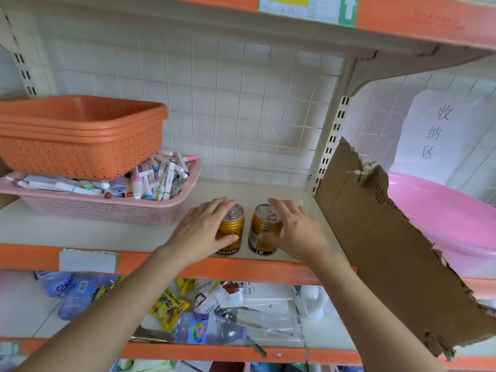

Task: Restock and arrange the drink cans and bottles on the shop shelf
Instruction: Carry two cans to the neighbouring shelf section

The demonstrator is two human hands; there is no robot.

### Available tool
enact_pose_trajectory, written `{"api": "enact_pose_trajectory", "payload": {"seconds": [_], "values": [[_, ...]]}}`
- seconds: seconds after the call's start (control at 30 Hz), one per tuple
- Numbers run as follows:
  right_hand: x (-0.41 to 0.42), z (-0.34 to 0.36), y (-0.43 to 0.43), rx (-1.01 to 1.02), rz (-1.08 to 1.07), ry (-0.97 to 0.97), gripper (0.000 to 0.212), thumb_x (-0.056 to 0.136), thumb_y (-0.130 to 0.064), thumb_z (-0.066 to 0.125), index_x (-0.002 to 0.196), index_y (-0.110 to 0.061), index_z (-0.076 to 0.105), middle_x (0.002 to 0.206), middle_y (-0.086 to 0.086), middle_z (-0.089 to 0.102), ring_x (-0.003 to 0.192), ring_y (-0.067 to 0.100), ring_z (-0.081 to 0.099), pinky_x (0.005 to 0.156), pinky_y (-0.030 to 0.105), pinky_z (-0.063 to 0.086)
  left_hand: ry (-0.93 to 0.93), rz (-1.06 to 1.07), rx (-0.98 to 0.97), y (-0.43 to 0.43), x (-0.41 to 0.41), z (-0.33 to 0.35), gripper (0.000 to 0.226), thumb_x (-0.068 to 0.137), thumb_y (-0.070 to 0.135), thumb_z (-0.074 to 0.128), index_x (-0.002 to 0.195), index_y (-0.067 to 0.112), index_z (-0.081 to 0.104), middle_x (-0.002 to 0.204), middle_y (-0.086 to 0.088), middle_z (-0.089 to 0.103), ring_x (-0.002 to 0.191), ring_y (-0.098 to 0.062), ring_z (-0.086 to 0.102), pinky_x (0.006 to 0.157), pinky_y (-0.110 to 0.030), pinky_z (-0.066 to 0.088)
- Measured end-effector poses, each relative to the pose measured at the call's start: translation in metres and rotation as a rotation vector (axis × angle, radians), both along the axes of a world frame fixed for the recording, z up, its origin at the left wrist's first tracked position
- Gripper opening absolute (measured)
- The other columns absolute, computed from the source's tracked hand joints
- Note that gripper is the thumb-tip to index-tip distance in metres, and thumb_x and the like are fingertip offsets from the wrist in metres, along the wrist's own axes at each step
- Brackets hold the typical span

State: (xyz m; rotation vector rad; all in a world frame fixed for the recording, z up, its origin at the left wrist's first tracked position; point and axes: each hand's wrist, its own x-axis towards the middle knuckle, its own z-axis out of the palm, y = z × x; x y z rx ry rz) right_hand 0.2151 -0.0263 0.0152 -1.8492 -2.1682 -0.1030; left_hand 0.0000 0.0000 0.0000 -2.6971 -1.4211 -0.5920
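Sitting at the left of the shelf, an orange basket rested on a pink basket full of markers. Just right of it, near the shelf's front edge, the left hand gripped the upright left can, fingers over its top, while the right hand clasped the right can close beside it. A torn cardboard sheet leaned at the far right.

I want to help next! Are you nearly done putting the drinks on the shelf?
Looks barely started. The left gold metal can and right gold metal can already stand upright, side by side, on the cream shelf. The left hand grips one and the right hand the other. Left to do: clear plastic water bottles lying on their sides on the shelf below.
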Motion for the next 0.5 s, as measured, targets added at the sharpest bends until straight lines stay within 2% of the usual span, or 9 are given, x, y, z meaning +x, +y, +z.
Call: {"api": "enact_pose_trajectory", "payload": {"seconds": [0.1,0.17,0.3,0.5], "values": [[-0.009,-0.007,0.013,-0.082,0.008,0.065,0.084,0.078,-0.055,0.064,0.145,-0.026,0.022,0.138,0.004,0.04,0.12,0.028,0.048,0.092,0.041,0.047,-0.066,-0.01,-0.059,0.012,0.007,-0.004,0.079,0.084,0.052,0.059,0.146,0.02,0.022,0.148,0.001,0.028,0.129,-0.018,0.04,0.1,-0.032,0.04],[-0.012,-0.011,0.018,-0.105,0.009,0.146,0.081,0.077,-0.049,0.069,0.142,-0.024,0.027,0.131,0.005,0.044,0.114,0.028,0.052,0.087,0.041,0.05,-0.167,-0.043,-0.122,0.017,0.008,-0.006,0.077,0.08,0.046,0.066,0.143,0.02,0.029,0.139,0.002,0.035,0.121,-0.016,0.046,0.091,-0.027,0.045],[-0.013,-0.014,0.019,-0.066,0.005,0.304,0.074,0.075,-0.038,0.075,0.137,-0.022,0.037,0.122,0.006,0.047,0.108,0.025,0.053,0.083,0.032,0.049,-0.37,-0.08,-0.163,0.023,0.007,-0.015,0.072,0.073,0.034,0.077,0.134,0.02,0.039,0.126,0.003,0.042,0.115,-0.014,0.049,0.087,-0.021,0.04],[-0.015,-0.018,0.014,-0.02,-0.015,0.521,0.074,0.069,-0.029,0.081,0.133,-0.021,0.045,0.121,0.003,0.051,0.109,0.021,0.054,0.081,0.024,0.047,-0.489,-0.078,-0.197,0.025,0.009,-0.021,0.069,0.071,0.026,0.079,0.129,0.019,0.043,0.12,0.004,0.042,0.112,-0.013,0.048,0.085,-0.021,0.039]]}}
